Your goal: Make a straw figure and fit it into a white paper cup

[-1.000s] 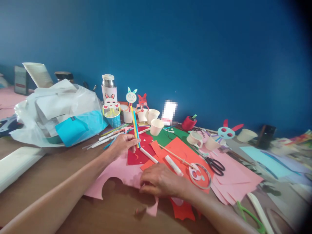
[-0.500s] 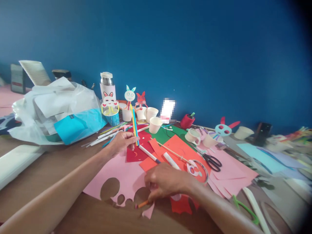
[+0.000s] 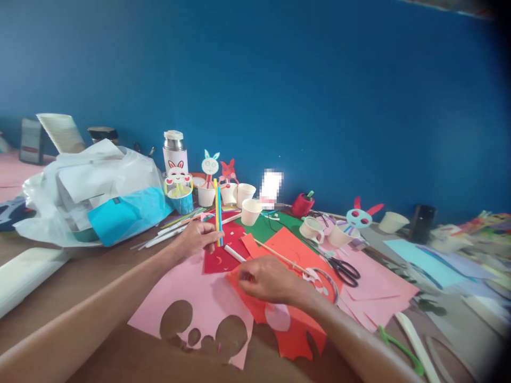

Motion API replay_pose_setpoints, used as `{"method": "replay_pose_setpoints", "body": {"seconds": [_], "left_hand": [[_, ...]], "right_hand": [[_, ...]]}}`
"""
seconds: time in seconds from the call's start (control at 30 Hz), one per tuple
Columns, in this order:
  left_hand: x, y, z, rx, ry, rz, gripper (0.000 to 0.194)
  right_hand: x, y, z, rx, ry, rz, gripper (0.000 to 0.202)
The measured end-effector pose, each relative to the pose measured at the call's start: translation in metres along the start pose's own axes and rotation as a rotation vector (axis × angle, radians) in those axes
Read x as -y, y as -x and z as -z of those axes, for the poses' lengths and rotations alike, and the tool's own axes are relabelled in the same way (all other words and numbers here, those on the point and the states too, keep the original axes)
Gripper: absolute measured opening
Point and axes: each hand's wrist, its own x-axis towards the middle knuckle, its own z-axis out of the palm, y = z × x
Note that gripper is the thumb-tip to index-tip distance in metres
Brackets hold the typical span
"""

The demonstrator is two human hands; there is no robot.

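My left hand is closed on a yellow stick and a blue stick, thin and held upright side by side. Just right of their lower ends lies a white marker, partly behind my right hand. My right hand hovers over or rests on orange paper, its fingers curled; what they hold, if anything, is hidden. Below both hands spreads a pink sheet with round holes cut in it. Dark red paper lies under the sticks.
Black-handled scissors lie at right on pink paper. Behind stand paper cups, a rabbit figure and a thermos. A stuffed plastic bag fills the left. Green scissors handles lie front right.
My right hand has moved up from the cut edge of the pink sheet to the orange paper. The orange stick in its fingers is no longer visible. My left hand still holds both sticks.
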Motion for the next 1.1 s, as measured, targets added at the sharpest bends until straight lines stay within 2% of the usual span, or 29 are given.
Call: {"method": "replay_pose_setpoints", "body": {"seconds": [0.07,0.17,0.43,0.53,0.63,0.73,0.83,0.97,1.1], "left_hand": [[0.006,0.002,0.001,-0.004,0.004,0.013,0.027],[0.016,0.002,0.003,-0.037,0.042,0.04,0.028],[0.031,0.006,0.002,-0.039,0.116,0.11,0.032],[0.033,0.009,0.002,-0.036,0.138,0.129,0.034],[0.033,0.011,-0.001,-0.034,0.097,0.134,0.035],[0.032,0.013,-0.007,-0.005,0.038,0.123,0.035],[0.033,0.014,-0.012,0.009,0.006,0.108,0.033],[0.038,0.014,-0.012,0.013,-0.01,0.086,0.033],[0.041,0.012,-0.011,0.034,-0.002,0.106,0.034]], "right_hand": [[-0.009,-0.006,-0.006,-0.15,-0.002,-0.135,0.02],[-0.018,-0.011,-0.016,-0.281,-0.016,-0.256,0.024],[-0.042,-0.014,-0.027,-0.436,-0.158,-0.366,0.024],[-0.043,-0.014,-0.025,-0.497,-0.184,-0.384,0.025],[-0.028,-0.009,-0.023,-0.453,-0.183,-0.24,0.026],[-0.006,-0.003,-0.031,-0.366,-0.14,0.084,0.025],[0.008,0.001,-0.047,-0.335,-0.024,0.361,0.024],[0.011,0.0,-0.066,-0.306,0.151,0.457,0.03],[0.01,-0.004,-0.07,-0.323,0.205,0.507,0.027]]}}
